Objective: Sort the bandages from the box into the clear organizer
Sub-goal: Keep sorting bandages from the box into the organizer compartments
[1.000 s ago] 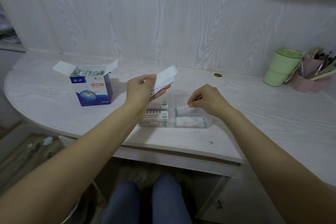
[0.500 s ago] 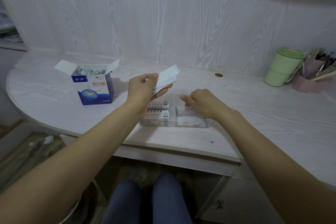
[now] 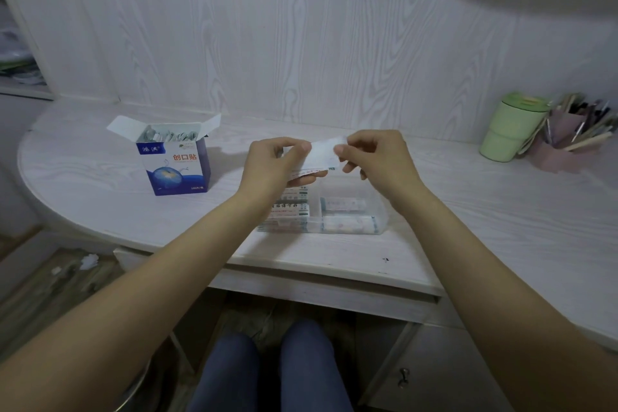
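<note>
Bandages (image 3: 320, 157) were pinched in a small stack between left hand (image 3: 274, 164) and right hand (image 3: 374, 157) above the clear organizer (image 3: 378, 211) (box (image 3: 174, 164) well apart, left), and peeling one off could, seemingly, spill the rest.

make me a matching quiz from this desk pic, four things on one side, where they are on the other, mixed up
Things:
1. blue box
2. green cup
3. clear organizer
4. white bandage

Places:
A. held between both hands
B. far right, beside the pen holder
C. on the desk, left of the hands
D. on the desk under the hands, near the front edge

Pairs: 1-C, 2-B, 3-D, 4-A
</note>
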The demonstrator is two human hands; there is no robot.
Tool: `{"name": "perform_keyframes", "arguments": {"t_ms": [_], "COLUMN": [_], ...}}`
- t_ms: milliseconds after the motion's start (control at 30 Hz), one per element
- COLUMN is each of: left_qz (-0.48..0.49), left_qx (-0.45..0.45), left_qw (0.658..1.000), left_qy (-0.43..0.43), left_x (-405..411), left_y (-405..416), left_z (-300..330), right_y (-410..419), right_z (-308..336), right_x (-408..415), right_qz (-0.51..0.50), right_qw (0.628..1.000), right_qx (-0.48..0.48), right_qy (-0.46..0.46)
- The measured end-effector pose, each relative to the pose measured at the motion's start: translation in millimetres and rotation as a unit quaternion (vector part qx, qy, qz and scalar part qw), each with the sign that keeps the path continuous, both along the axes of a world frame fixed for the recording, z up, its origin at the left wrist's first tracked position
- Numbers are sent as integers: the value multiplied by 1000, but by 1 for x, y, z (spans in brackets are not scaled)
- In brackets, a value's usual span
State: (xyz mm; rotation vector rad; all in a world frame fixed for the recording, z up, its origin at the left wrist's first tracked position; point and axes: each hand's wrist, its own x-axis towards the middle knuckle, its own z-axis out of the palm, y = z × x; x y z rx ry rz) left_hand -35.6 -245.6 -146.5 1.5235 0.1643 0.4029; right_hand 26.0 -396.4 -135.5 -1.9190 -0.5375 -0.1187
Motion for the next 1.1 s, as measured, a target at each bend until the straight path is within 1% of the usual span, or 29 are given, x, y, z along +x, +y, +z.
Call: {"name": "perform_keyframes", "arguments": {"t_ms": [67,133,200,267,367,433,500,533,567,633,700,767,800,867,1100], "left_qz": [-30,-60,-74,-75,-53,-23,5,22,39,67,75,72,70,67,52], "left_qx": [18,39,36,21,21,23,12,10,12,26,37,42,43,45,53], "left_qw": [999,997,997,997,998,999,1000,1000,999,997,996,996,996,997,997], "left_qy": [1,5,11,13,6,-1,-9,-10,-10,-12,-16,-16,-17,-20,-28], "left_x": [-4,-8,-10,-10,-11,-10,-8,-7,-6,-3,-3,-3,-4,-4,-3], "left_y": [-1,-2,-1,1,4,6,6,6,5,4,2,0,-1,-1,-5], "left_z": [2,4,4,2,-2,-4,-5,-6,-7,-8,-9,-9,-9,-9,-14], "right_y": [-2,-5,-9,-15,-26,-33,-38,-40,-42,-45,-49,-52,-52,-50,-31], "right_z": [-2,-4,-7,-8,-8,-7,-6,-6,-7,-11,-16,-23,-24,-26,-29], "right_x": [1,0,-1,-3,-5,-5,-6,-7,-7,-7,-5,-2,-1,-1,-2], "right_qz": [-30,-52,-62,-65,-71,-51,-25,-18,-19,-27,-40,-59,-67,-67,-21], "right_qw": [999,997,990,976,945,920,905,905,911,940,974,990,991,989,978], "right_qx": [3,34,99,177,278,338,361,359,345,279,157,23,-25,-85,-203], "right_qy": [11,38,75,111,158,194,222,229,225,193,158,126,114,100,42]}}
